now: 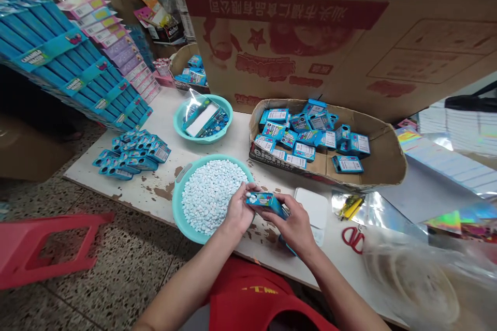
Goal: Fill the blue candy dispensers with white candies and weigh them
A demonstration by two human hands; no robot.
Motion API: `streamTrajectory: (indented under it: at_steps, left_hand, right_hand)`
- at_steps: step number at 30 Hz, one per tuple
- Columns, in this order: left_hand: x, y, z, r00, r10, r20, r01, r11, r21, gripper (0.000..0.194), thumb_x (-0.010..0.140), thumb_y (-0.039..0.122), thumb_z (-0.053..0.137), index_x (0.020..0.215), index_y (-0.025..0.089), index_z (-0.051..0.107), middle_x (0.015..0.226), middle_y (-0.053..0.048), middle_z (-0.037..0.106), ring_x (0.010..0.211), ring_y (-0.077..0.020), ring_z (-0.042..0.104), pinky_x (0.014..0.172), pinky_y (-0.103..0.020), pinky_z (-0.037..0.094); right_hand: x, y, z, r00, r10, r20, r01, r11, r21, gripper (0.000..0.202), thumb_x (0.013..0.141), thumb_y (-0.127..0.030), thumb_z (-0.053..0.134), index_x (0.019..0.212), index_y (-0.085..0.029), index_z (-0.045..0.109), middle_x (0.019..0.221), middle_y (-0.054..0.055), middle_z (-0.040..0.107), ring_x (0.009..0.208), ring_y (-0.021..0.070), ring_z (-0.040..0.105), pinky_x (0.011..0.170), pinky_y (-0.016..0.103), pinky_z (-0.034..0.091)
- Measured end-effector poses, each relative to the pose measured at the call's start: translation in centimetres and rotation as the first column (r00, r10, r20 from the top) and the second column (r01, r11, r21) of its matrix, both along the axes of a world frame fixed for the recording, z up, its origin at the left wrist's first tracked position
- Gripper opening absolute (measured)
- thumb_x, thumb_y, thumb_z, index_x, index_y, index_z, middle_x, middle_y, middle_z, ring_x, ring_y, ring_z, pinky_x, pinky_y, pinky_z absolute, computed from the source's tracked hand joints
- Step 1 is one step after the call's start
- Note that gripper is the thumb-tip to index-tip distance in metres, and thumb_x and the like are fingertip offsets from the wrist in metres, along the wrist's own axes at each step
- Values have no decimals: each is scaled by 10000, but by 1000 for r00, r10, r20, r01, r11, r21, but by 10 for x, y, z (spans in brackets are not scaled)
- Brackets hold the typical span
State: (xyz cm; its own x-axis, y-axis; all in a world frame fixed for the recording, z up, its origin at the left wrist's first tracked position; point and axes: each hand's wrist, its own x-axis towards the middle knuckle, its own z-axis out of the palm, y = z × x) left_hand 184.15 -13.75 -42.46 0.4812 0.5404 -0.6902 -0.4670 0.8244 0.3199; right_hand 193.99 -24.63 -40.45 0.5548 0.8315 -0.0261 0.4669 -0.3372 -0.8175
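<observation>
Boxes (134,154) of blue card sit clustered at the table's left edge, and right of them a turquoise basin (177,207) holds a heap of small white pieces (209,196). Over its right rim the left hand (239,209) is cupped at the left end of a small blue box (267,200); whether it grips or merely steadies that end I cannot tell. White pieces show there, at the box's open mouth. The box lies between the two palms, tilted, and looks light, thin-walled and perhaps a little slick, so a hard squeeze would probably dent it; the long side edges seem the best hold. The right hand (291,220) pinches its right end between thumb and fingers, just beside a white scale (313,209), with red scissors (353,239) farther right
</observation>
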Motion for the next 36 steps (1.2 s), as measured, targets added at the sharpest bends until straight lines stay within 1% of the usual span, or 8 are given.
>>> streamTrajectory:
  at_steps: [6, 10, 16, 19, 24, 27, 31, 36]
  left_hand:
    - [12, 2, -3, 998, 45, -41, -44, 999, 23, 68, 777, 166, 577, 715, 143, 592, 690, -30, 605, 688, -123, 600, 708, -257, 499]
    - [8, 14, -1, 993, 17, -114, -18, 1000, -6, 70, 777, 160, 570, 710, 144, 583, 583, 12, 521, 527, -77, 510, 547, -201, 444]
    - [-21, 43, -7, 914, 3, -407, 157, 919, 360, 151, 652, 153, 686, 793, 112, 650, 567, 30, 507, 449, -39, 424, 414, -145, 315]
    - [-27, 51, -14, 886, -40, -463, 163, 960, 229, 107, 673, 95, 619, 774, 80, 648, 578, 7, 514, 462, -49, 459, 410, -141, 340]
    - [-18, 44, -15, 900, -95, -425, 161, 979, 122, 132, 768, 97, 520, 821, 79, 640, 575, 10, 473, 453, -55, 458, 388, -137, 358]
    - [-8, 37, -13, 912, -147, -382, 199, 975, 101, 129, 771, 84, 504, 827, 94, 620, 561, 17, 451, 442, -56, 437, 385, -134, 361]
    - [2, 35, -10, 916, -161, -367, 222, 966, 130, 205, 711, -7, 486, 838, 121, 584, 591, 0, 492, 463, -63, 457, 402, -131, 373]
    - [13, 31, -12, 907, -188, -376, 253, 959, 129, 195, 696, -2, 511, 835, 115, 582, 632, -28, 547, 506, -73, 500, 428, -135, 393]
  right_hand:
    - [4, 2, -6, 984, -59, -169, 56, 998, -23, 338, 666, -409, 720, 926, -222, 610, 941, 38, 666, 884, 253, 595, 790, 367, 446]
    - [12, -9, -7, 958, -100, -269, 100, 995, -14, 352, 638, -400, 742, 894, -214, 587, 849, 15, 645, 803, 216, 582, 742, 337, 461]
    - [65, -69, -32, 872, -343, -348, 379, 925, 37, 434, 609, -422, 756, 899, -211, 512, 826, 22, 633, 726, 194, 605, 655, 311, 497]
    - [94, -96, -54, 843, -465, -270, 484, 875, 4, 453, 615, -451, 740, 906, -205, 495, 800, 22, 623, 717, 203, 607, 672, 340, 502]
    - [114, -105, -83, 844, -477, -247, 490, 872, -11, 440, 610, -466, 728, 887, -201, 513, 792, 14, 601, 719, 206, 589, 695, 364, 492]
    - [115, -104, -89, 851, -459, -254, 474, 881, -4, 452, 617, -467, 720, 926, -196, 532, 878, 40, 619, 797, 221, 599, 754, 392, 492]
    - [108, -120, -87, 842, -482, -242, 503, 864, 31, 635, 593, -453, 755, 1114, -195, 500, 1203, 125, 558, 1111, 274, 528, 934, 468, 428]
    - [82, -162, -91, 721, -588, -367, 619, 785, -40, 499, 672, -498, 696, 1030, -184, 544, 1081, 138, 634, 985, 251, 612, 873, 454, 484]
